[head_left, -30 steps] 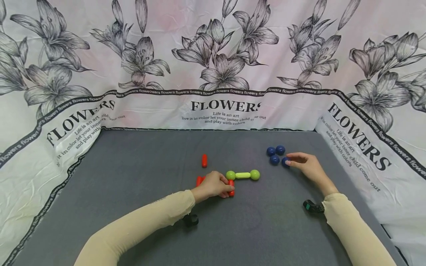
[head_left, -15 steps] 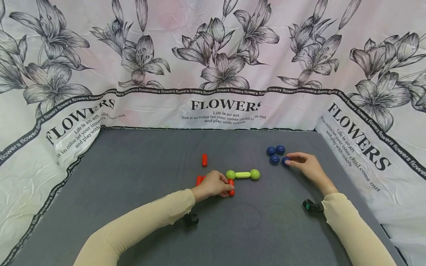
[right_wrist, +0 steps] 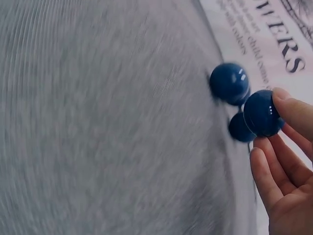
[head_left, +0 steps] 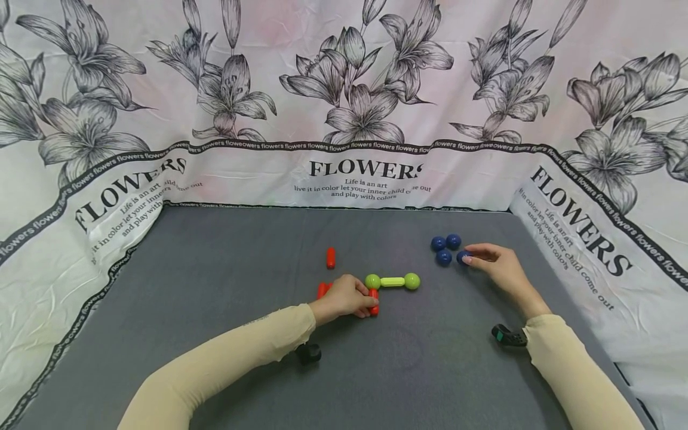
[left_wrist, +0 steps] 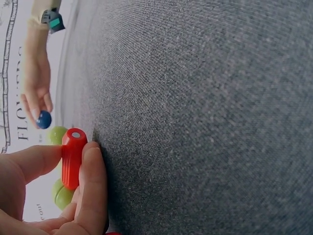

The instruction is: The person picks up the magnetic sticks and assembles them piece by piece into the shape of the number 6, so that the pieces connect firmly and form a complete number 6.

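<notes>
My left hand (head_left: 345, 297) pinches a red rod (head_left: 374, 303) between thumb and fingers; in the left wrist view the red rod (left_wrist: 72, 159) shows a pale disc on its end. Its far end meets the left green ball (head_left: 372, 282) of a bar with a green ball at each end. My right hand (head_left: 501, 270) holds a blue ball (head_left: 463, 257) by thumb and fingertips, beside several other blue balls (head_left: 443, 258). The right wrist view shows that held blue ball (right_wrist: 263, 113) in front of others.
One red rod (head_left: 330, 258) lies alone behind my left hand. More red pieces (head_left: 322, 291) are partly hidden by that hand. A floral cloth (head_left: 242, 179) stands along the back and sides of the grey table (head_left: 242, 251). Each wrist carries a black device.
</notes>
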`<state>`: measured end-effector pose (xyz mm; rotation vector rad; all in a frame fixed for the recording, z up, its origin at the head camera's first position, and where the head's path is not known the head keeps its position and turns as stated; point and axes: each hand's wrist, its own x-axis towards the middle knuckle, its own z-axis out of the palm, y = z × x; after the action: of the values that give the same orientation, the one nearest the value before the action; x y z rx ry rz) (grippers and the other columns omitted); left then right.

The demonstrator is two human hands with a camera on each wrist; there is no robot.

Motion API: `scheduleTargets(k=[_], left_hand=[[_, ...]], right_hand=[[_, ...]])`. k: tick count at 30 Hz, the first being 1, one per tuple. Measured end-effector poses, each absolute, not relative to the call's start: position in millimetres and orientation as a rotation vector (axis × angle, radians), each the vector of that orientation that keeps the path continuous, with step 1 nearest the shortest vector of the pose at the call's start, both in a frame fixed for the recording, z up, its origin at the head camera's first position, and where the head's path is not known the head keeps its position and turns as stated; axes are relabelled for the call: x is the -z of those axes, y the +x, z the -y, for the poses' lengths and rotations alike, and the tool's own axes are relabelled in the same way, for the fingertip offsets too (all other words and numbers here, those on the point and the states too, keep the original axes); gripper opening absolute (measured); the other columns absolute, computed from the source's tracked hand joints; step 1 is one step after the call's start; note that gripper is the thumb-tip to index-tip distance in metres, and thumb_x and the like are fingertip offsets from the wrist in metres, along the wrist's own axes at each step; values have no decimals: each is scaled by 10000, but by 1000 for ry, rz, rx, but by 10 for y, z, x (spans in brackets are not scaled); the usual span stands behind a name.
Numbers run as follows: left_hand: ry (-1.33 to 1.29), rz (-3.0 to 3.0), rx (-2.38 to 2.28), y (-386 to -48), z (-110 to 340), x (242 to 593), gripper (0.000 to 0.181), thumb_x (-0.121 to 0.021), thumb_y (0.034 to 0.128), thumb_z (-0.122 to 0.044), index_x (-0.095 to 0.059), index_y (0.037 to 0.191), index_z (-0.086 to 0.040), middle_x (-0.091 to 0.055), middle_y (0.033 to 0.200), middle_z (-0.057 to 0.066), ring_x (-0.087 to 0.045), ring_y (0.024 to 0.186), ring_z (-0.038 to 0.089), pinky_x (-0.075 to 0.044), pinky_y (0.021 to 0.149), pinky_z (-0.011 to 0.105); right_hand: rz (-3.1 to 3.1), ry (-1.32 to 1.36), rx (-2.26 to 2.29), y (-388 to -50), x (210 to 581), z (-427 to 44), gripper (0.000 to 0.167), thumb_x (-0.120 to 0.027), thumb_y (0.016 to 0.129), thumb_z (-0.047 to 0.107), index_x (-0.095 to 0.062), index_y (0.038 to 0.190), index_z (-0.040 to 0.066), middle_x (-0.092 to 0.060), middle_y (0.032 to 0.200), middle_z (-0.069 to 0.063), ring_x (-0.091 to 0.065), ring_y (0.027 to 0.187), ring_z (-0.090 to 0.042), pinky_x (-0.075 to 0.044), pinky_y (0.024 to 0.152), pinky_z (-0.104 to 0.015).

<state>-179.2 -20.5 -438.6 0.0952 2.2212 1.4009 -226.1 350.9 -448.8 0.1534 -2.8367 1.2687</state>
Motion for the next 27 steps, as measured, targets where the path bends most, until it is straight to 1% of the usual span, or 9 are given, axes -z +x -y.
scheduleTargets(k=[4, 8, 10, 12, 14, 16, 19, 24, 27], left_hand=[[101, -2220, -1407, -1787, 203, 4372, 235, -768, 854, -116, -644, 992, 29, -746, 815, 129, -713, 650, 161, -610, 635, 301], [106, -2222, -1406, -1783, 202, 4370, 214, -757, 862, -114, -647, 981, 27, -747, 813, 128, -715, 656, 164, -609, 633, 301], [108, -2225, -1404, -1783, 204, 4376, 194, -751, 866, -118, -655, 961, 21, -747, 804, 123, -711, 650, 156, -609, 632, 298], [115, -2227, -1409, -1779, 207, 4375, 179, -745, 868, -125, -659, 940, 15, -747, 795, 125, -710, 647, 155, -609, 632, 297], [128, -2233, -1410, -1775, 210, 4376, 175, -751, 867, -142, -676, 909, 10, -749, 784, 132, -716, 647, 170, -609, 629, 298], [143, -2239, -1414, -1768, 212, 4372, 178, -761, 863, -158, -698, 881, 7, -752, 777, 142, -724, 654, 191, -608, 624, 299], [150, -2245, -1416, -1764, 211, 4370, 180, -779, 852, -166, -724, 858, 6, -755, 776, 152, -732, 666, 215, -606, 616, 300], [126, -2233, -1424, -1768, 206, 4371, 174, -773, 851, -129, -707, 902, 23, -754, 790, 151, -729, 661, 206, -606, 615, 298], [122, -2232, -1430, -1769, 201, 4371, 161, -758, 861, -115, -707, 912, 29, -751, 792, 148, -727, 658, 204, -606, 612, 297]], right_hand=[[2800, 164, -1299, -2219, 4395, -3420, 464, -674, 923, 437, -652, 1266, 125, -616, 1066, 276, -576, 934, 139, -482, 761, -125], [2757, 216, -1334, -2152, 4272, -3283, 444, -687, 925, 397, -653, 1267, 115, -651, 1108, 205, -601, 937, 110, -496, 769, -128], [2742, 234, -1361, -2104, 4186, -3185, 430, -692, 930, 351, -650, 1267, 86, -660, 1111, 176, -611, 933, 96, -511, 775, -147], [2724, 253, -1392, -2076, 4146, -3104, 422, -699, 929, 321, -650, 1267, 74, -656, 1103, 187, -615, 928, 94, -516, 776, -147], [2716, 270, -1420, -2053, 4132, -3027, 414, -705, 925, 306, -654, 1260, 69, -639, 1078, 233, -625, 925, 82, -525, 778, -155], [2717, 297, -1439, -2047, 4160, -2970, 404, -708, 923, 307, -659, 1255, 82, -638, 1088, 221, -632, 931, 71, -533, 787, -164], [2719, 345, -1487, -2008, 4171, -2866, 389, -710, 919, 314, -666, 1240, 100, -664, 1104, 169, -655, 939, 39, -546, 802, -182], [2722, 412, -1551, -1949, 4214, -2704, 358, -719, 913, 291, -676, 1220, 110, -687, 1174, 11, -664, 962, 18, -552, 815, -183], [2739, 426, -1592, -1908, 4236, -2589, 347, -738, 897, 287, -687, 1195, 117, -684, 1178, -53, -675, 943, 2, -563, 807, -200]])
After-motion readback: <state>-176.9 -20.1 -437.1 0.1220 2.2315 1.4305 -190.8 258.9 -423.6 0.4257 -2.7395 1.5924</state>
